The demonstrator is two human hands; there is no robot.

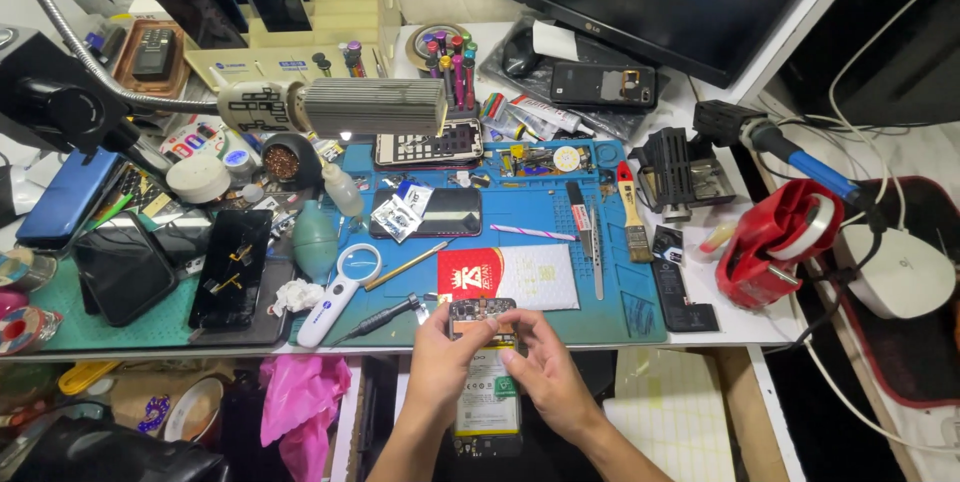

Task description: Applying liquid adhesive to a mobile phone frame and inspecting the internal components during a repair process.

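The left hand (440, 357) grips the opened phone (485, 382) by its left edge, fingers curled on its upper corner. The phone sits between both hands, just before the surface (560, 327). The right hand (545, 377) pinches its right edge.

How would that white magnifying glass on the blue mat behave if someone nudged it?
The magnifying glass lies flat, so it would probably slide over the blue mat rather than roll. Its round lens looks breakable if dropped. The plastic handle seems stiff and likely light.
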